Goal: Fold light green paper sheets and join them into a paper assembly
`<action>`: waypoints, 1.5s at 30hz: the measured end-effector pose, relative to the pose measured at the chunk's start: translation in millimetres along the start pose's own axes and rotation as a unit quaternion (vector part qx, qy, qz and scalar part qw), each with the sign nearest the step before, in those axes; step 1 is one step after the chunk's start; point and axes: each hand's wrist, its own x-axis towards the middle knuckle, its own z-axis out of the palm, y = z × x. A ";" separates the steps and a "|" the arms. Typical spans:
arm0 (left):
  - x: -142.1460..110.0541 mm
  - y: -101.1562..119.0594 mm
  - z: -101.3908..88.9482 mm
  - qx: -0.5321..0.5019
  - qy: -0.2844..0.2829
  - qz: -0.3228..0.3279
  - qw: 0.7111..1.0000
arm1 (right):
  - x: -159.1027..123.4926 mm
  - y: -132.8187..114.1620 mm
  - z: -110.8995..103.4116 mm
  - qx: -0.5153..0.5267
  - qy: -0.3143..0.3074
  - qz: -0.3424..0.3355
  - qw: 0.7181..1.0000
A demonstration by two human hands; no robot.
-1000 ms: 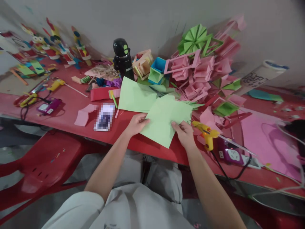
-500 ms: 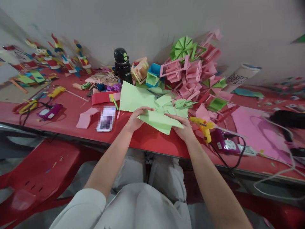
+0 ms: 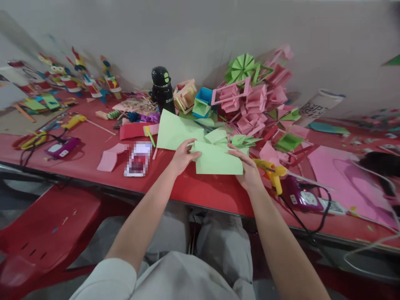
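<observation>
Between my two hands is a light green sheet of paper (image 3: 218, 158), held just above the red table with its broad face toward me. My left hand (image 3: 185, 157) pinches its left edge between thumb and fingers. On the right edge, my right hand (image 3: 246, 166) grips the sheet, its fingers over the top corner and its thumb hidden behind the paper. A larger light green sheet (image 3: 176, 131) lies just beyond, with cut green pieces (image 3: 217, 135) beside it. A yellow glue gun (image 3: 272, 173) rests close to my right hand.
A phone (image 3: 137, 159) with a blurred screen and pink paper (image 3: 109, 157) lie to the left. Behind stand a black bottle (image 3: 162, 89) and a heap of folded pink paper shapes (image 3: 256, 98). On the right are a purple power strip (image 3: 301, 196) with cables and a pink sheet (image 3: 340, 179).
The green sheet has turned from a slanted, bent position to a level, flatter one facing me. Both hands keep hold of it, and the view has shifted slightly.
</observation>
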 end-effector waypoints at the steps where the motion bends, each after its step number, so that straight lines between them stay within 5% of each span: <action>1: 1.1 -1.9 -0.5 0.011 0.028 0.014 0.999 | -0.5 -2.3 -0.2 0.014 -0.004 0.008 1.000; 5: 2.7 -7.0 -1.2 0.059 0.132 0.087 0.986 | -4.3 -8.6 3.5 0.105 -0.033 0.028 0.994; 10: 15.3 -4.2 6.1 0.058 0.162 0.103 0.980 | 5.7 -5.3 21.5 0.018 0.016 0.048 0.999; 15: 48.6 12.3 11.7 0.045 0.084 0.010 0.995 | 47.3 4.8 23.1 -0.019 0.089 -0.008 0.996; 23: 54.3 30.2 -6.7 0.114 -0.106 -0.102 0.983 | 52.4 4.8 12.4 -0.009 -0.007 0.082 0.997; 28: 48.7 21.6 1.8 0.130 -0.136 -0.087 0.978 | 45.7 3.0 23.9 -0.017 -0.054 0.062 0.996; 39: 59.7 7.6 9.1 0.087 -0.013 -0.047 0.995 | 58.8 21.0 21.4 -0.042 0.040 0.029 0.998; 45: 60.7 7.3 10.8 0.088 0.007 -0.039 0.995 | 59.4 26.9 22.3 -0.071 0.037 -0.015 0.997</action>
